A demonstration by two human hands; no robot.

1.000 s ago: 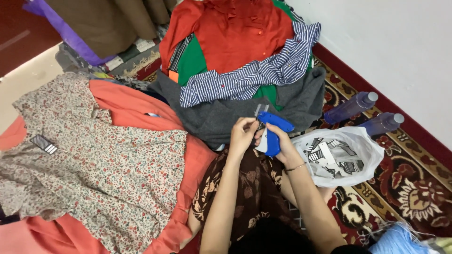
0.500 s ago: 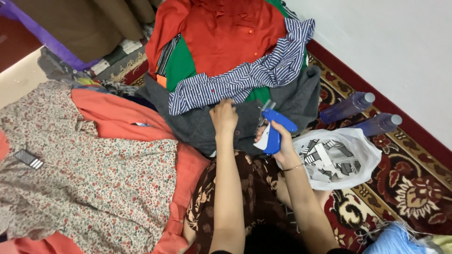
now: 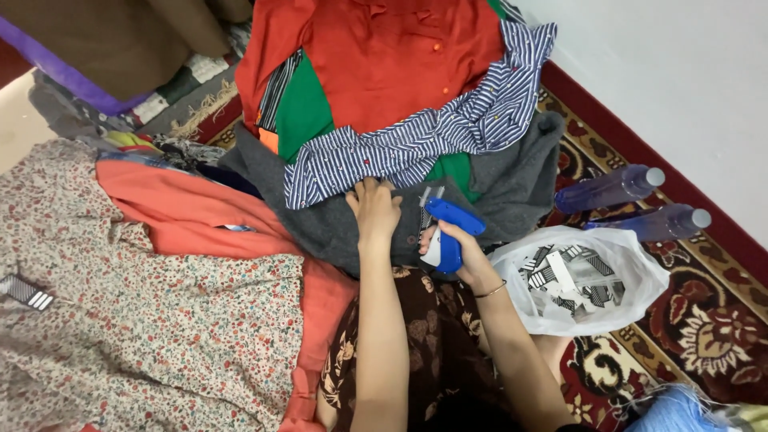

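My right hand grips a blue tagging gun, its tip pointing at a dark grey garment in front of my lap. My left hand rests flat on that grey garment, fingers against the edge of a blue-and-white striped shirt. The striped shirt lies across a heap with a red buttoned shirt and a green piece. To my left a floral dress is spread over an orange garment, with a black tag on the dress.
A white plastic bag of black-and-white tags sits by my right wrist. Two blue-tinted plastic bottles lie on the patterned red carpet near the white wall. A brown and purple cloth lies at the far left.
My left hand left the tagging gun and reached forward onto the grey garment under the striped shirt. The view shifted so the heap sits closer.
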